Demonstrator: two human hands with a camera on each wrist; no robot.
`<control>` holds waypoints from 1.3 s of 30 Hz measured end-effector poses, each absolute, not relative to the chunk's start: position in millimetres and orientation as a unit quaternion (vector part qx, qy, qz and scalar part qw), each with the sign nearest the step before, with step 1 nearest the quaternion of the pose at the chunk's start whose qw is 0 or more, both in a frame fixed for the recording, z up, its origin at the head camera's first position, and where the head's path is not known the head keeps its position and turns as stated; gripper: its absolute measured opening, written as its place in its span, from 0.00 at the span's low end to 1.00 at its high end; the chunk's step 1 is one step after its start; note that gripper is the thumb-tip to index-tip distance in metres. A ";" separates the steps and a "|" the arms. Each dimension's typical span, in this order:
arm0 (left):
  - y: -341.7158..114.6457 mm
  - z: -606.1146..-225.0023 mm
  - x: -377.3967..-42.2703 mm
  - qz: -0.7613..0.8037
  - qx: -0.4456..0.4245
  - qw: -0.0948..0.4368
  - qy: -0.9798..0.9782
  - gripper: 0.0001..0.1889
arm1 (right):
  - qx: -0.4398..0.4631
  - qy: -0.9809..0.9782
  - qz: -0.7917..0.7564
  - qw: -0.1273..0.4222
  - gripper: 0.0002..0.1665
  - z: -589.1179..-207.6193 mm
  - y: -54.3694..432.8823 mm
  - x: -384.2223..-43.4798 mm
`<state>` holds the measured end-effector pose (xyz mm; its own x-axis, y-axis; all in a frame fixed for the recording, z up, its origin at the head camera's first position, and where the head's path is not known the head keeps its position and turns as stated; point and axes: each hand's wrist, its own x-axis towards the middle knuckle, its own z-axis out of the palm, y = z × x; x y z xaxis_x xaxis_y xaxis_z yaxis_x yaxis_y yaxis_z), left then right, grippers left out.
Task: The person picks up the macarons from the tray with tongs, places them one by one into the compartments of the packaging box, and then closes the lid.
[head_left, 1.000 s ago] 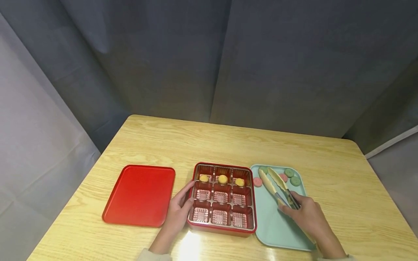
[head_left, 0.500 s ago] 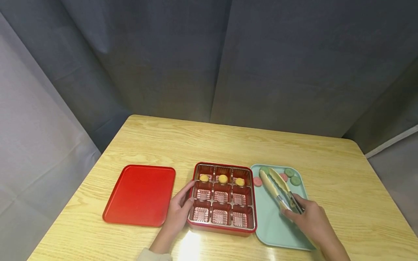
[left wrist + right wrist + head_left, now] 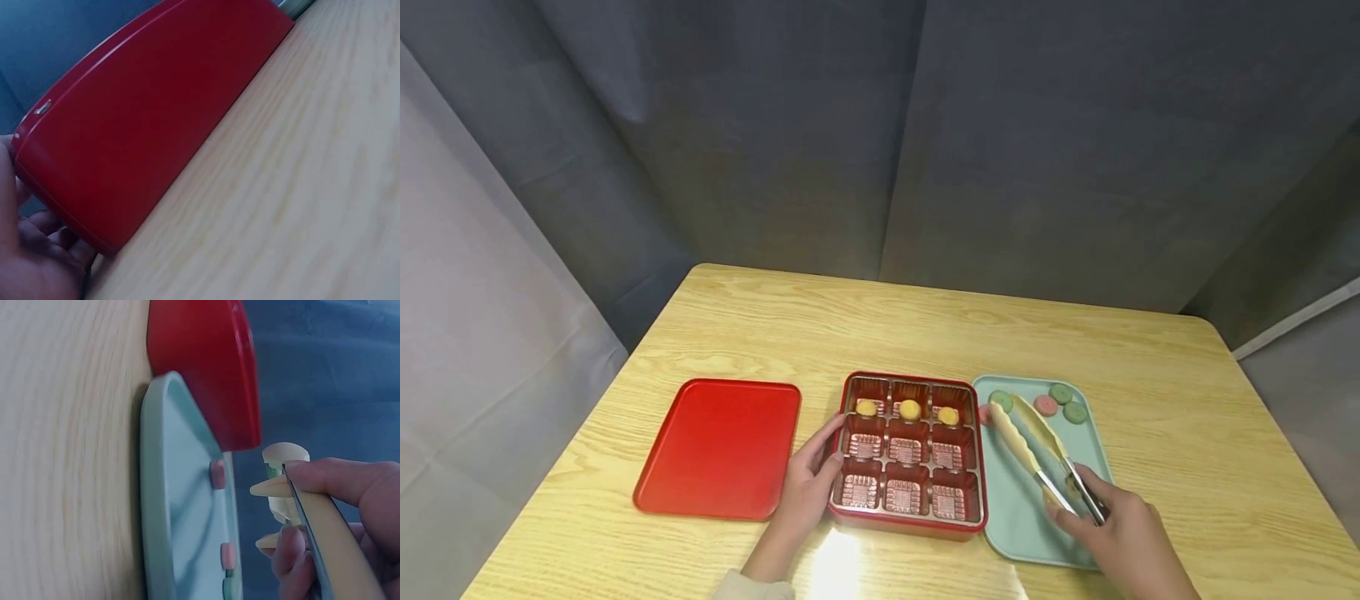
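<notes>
My left hand [image 3: 808,482] holds the left side of a red square box [image 3: 910,530], thumb at the rim. In the left wrist view its fingers [image 3: 47,225] bend against the box's side wall. The box has nine compartments, and a yellow round piece [image 3: 910,409] lies in each of the three far ones. My right hand [image 3: 1118,521] grips a pair of metal tongs with cream tips [image 3: 1017,440] over the pale green tray [image 3: 1037,533]. A green disc [image 3: 1000,400] sits between the tong tips, raised off the tray in the right wrist view.
Pink discs [image 3: 1046,406] and green discs [image 3: 1075,412] lie at the tray's far end; the left pink one is partly covered by the tongs. A red square lid or tray [image 3: 718,450] lies left of the box. Dark curtains [image 3: 895,142] hang behind the wooden table [image 3: 820,312].
The right hand has drawn the tongs toward the front, and the green disc between the tips has come along. The left hand and the box stay put.
</notes>
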<state>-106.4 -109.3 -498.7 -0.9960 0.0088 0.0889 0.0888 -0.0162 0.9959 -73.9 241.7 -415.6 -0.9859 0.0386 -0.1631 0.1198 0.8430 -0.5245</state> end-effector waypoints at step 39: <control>-109.9 -500.1 -106.4 -0.701 -0.039 0.039 -0.711 0.28 | 0.039 0.955 -0.273 0.105 0.49 -413.8 226.1 -46.5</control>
<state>-106.4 -109.9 -500.1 -0.9940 0.0008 0.1094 0.1094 0.0129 0.9939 -46.5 226.1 -413.8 -0.9748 0.0169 -0.2224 0.1318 0.8481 -0.5132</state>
